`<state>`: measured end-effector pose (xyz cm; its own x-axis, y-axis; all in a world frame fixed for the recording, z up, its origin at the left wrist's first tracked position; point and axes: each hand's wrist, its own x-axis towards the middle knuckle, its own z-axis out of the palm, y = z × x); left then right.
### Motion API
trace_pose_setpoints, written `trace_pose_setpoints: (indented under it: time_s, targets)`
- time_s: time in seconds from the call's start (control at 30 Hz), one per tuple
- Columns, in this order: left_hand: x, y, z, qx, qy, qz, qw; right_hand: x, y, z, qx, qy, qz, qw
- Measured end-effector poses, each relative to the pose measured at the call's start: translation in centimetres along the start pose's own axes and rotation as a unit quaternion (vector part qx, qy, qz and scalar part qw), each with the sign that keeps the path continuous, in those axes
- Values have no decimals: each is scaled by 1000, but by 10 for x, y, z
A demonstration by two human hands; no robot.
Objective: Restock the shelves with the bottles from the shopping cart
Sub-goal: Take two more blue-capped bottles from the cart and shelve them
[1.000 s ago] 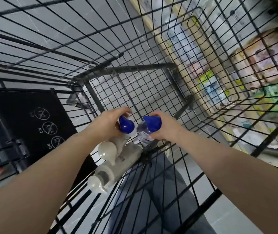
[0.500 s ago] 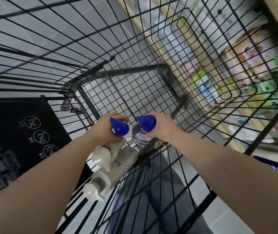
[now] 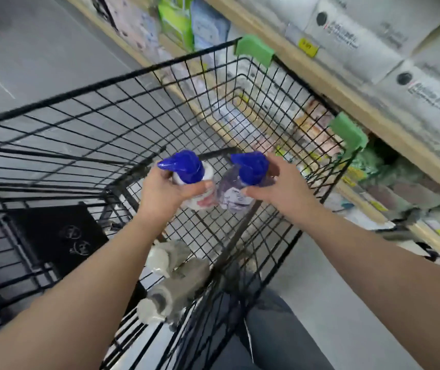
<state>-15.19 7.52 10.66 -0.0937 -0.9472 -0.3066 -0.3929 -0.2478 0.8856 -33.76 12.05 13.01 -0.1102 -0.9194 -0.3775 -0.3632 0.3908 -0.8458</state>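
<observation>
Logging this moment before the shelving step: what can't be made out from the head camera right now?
- Head view: labels on the white blue-capped bottle and the clear purple blue-capped bottle are blurred and partly covered by the left hand and right hand.
- Two grey pump bottles in the black wire shopping cart: smeared by motion, labels unreadable.
- Wooden shelf: yellow price tag too small; any free slot cannot be seen.

Both hands, left hand [image 3: 168, 193] and right hand [image 3: 277, 188], now lift their blue-capped bottles, white bottle [image 3: 200, 182] and clear bottle [image 3: 233, 194], up from the cart floor.
</observation>
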Motion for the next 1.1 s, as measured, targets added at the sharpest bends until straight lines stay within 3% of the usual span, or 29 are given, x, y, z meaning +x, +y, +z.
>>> trace_pose_setpoints:
  time_s: [0.3, 0.53, 0.87, 1.1]
  targets:
    - [-53, 142, 26, -88, 1, 145, 985, -85, -52, -81, 178, 192, -138, 955]
    - [-127, 239, 91, -119, -106, 232, 960, -175, -45, -168, 267, 282, -237, 891]
    - [-280, 314, 252, -132, -203, 312, 919, -350, 27, -314, 209, 378, -275, 859]
    - [-363, 348, 334, -120, -279, 354, 885, -449, 70, -382, 113, 441, -251, 854]
